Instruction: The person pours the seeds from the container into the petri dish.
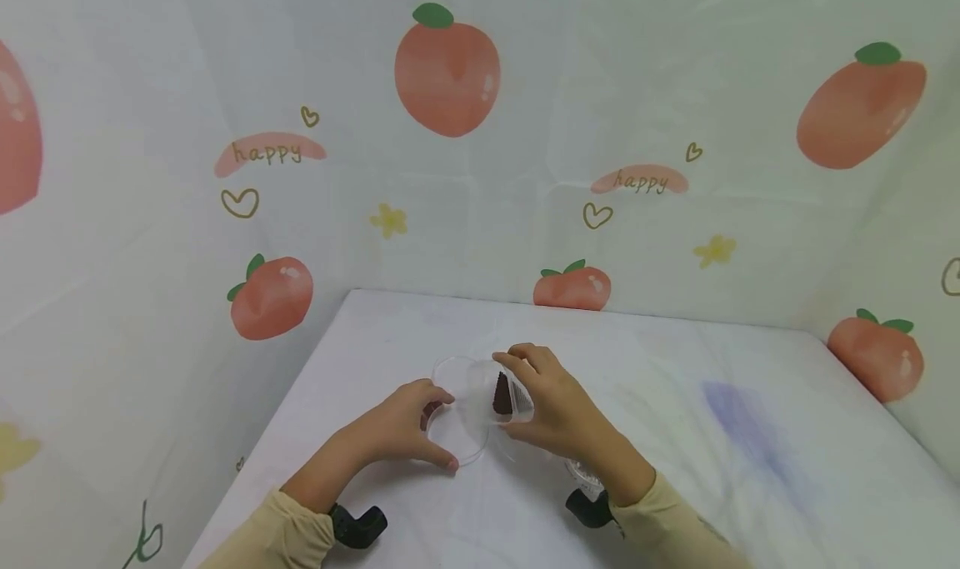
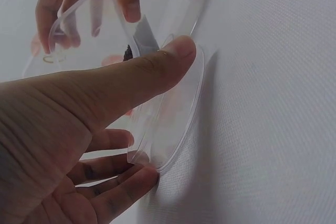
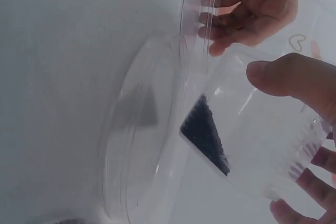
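My left hand [image 1: 408,423] grips a clear round shallow dish [image 2: 184,106], thumb on one side of the rim and fingers on the other. To its right, my right hand [image 1: 558,404] holds a clear plastic cup [image 3: 252,124] tilted over on its side, above the dishes. Dark, grainy material [image 3: 203,136] sits heaped in a corner of the cup. A second clear round dish [image 3: 118,166] is beside the held one in the right wrist view. The clear edges overlap in the head view, so how the dishes touch is hard to tell.
Partly behind my right wrist is another clear round item [image 1: 581,474], its contents unclear. Black wrist devices [image 1: 362,526] are on both forearms. A white cloth covers the table [image 1: 637,361], with a bluish stain [image 1: 742,427] at the right. Printed fabric walls surround it.
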The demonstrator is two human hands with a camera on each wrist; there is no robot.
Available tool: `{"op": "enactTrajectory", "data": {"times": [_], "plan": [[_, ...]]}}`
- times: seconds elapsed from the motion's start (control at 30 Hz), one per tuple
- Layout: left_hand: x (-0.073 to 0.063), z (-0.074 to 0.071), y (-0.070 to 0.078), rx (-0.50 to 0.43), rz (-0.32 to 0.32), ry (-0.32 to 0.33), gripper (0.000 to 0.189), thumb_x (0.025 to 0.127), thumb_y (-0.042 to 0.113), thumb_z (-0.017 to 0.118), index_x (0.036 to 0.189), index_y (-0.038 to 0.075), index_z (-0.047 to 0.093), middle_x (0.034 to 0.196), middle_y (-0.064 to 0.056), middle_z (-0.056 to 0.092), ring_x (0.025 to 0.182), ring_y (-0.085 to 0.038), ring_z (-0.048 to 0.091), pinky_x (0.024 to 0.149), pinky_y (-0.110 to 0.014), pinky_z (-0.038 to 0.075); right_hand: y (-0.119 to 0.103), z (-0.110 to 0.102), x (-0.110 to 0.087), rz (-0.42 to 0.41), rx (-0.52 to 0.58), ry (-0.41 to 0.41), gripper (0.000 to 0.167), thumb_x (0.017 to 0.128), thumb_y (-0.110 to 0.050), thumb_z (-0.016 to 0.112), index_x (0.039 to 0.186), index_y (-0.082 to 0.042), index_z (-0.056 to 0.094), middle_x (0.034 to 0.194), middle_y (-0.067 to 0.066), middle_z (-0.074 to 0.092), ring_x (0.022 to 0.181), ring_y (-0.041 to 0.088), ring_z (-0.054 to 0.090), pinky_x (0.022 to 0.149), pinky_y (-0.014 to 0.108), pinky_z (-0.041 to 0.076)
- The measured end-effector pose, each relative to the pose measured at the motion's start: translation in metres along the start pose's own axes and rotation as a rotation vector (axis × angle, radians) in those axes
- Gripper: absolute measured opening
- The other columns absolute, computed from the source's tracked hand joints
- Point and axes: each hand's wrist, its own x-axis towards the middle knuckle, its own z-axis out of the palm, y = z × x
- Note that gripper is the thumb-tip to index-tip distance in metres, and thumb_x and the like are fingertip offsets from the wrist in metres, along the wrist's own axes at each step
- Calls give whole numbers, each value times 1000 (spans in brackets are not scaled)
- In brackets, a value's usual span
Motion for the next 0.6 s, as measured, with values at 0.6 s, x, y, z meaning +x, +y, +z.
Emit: {"op": "enactTrajectory", "data": {"times": [0.6], "plan": [[-6,-5,8,-27,22,-2,89,66,42,102,135,-3,66,108,-4,63,93,-16,54,76,-26,49,-21,5,10,-232,-232,21,94,61,-15,103,145,-13,62,135,4,64,128,29,59,106,47,55]]}}
